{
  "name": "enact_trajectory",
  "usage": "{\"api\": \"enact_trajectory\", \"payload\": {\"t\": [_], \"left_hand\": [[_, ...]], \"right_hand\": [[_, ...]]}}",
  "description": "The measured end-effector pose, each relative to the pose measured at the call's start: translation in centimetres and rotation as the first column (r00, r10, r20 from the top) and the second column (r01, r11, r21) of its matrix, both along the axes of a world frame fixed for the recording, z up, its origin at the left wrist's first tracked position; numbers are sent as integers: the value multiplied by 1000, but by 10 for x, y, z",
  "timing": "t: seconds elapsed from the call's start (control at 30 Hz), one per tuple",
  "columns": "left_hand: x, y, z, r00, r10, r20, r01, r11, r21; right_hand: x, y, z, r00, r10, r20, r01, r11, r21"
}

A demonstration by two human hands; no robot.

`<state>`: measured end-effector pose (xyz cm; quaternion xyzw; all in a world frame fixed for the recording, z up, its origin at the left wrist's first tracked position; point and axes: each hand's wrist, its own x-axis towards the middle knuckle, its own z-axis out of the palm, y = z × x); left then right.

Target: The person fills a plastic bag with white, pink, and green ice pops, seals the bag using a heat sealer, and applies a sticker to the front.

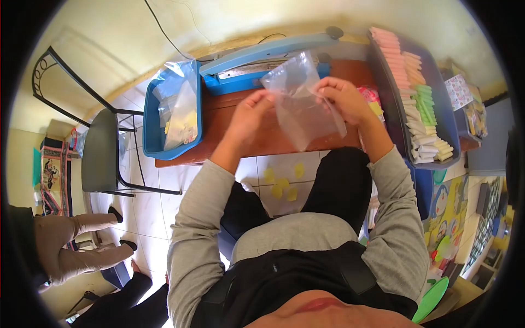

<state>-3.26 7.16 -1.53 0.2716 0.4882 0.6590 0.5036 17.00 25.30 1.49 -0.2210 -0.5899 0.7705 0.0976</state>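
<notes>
A clear plastic bag (306, 117) hangs tilted over the brown wooden table, held up between both my hands. My left hand (252, 113) is closed in a pinch at its left edge, slightly blurred. On the opposite edge, my right hand (344, 99) grips the bag with thumb and fingers. Nothing shows inside the bag. Just behind it stands a blue impulse sealer (240, 83) with its long arm raised. To the right, a large grey bin (389, 104) holds rows of pink, orange, green and cream stick-shaped pieces.
A blue tray (201, 123) with filled and loose plastic bags sits at the table's left end. A black metal chair (101, 147) stands further left. Several yellow pieces (277, 191) lie on the tiled floor. Two other people's legs (90, 246) show at lower left.
</notes>
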Motion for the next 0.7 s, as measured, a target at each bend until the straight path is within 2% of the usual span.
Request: {"api": "enact_trajectory", "payload": {"t": [0.1,0.13,0.2,0.23,0.3,0.33,0.43,0.47,0.5,0.53,0.6,0.63,0.7], "left_hand": [[-29,-1,-1,957,288,2,-287,952,-106],[-33,-1,-1,911,397,-110,-405,912,-69],[-38,-2,-6,747,590,-307,-606,794,51],[-38,-1,-13,702,547,-457,-550,823,140],[-27,-6,-25,529,460,-713,-402,876,267],[-18,-9,-24,396,304,-866,-239,945,222],[-5,-10,-48,92,107,-990,106,988,116],[-5,-12,-54,17,31,-999,114,993,32],[-4,-17,-59,-57,-45,-997,113,992,-51],[-2,-18,-60,-131,-114,-985,104,986,-128],[5,-18,-55,-180,-234,-955,64,967,-248],[8,-17,-52,-206,-296,-933,42,950,-311],[16,-13,-64,-237,-325,-916,0,942,-334]], "right_hand": [[-1,-6,12,995,-89,-49,83,991,-106],[-4,-5,-7,994,-95,-49,82,972,-219],[-7,-25,-46,972,-233,-28,199,881,-430],[-8,-33,-59,955,-295,-6,249,815,-523],[-6,-42,-77,987,-141,74,159,864,-477],[-6,-45,-83,991,-61,119,109,882,-459],[4,-24,-91,865,218,453,-83,951,-299],[12,-14,-90,828,218,516,-145,973,-179],[15,11,-103,615,237,752,-622,732,278],[13,27,-105,423,29,906,-903,99,418],[27,31,-100,675,-309,670,-645,193,739],[31,30,-91,728,-471,498,-469,186,863],[19,19,-80,799,-453,396,-240,363,900]]}}
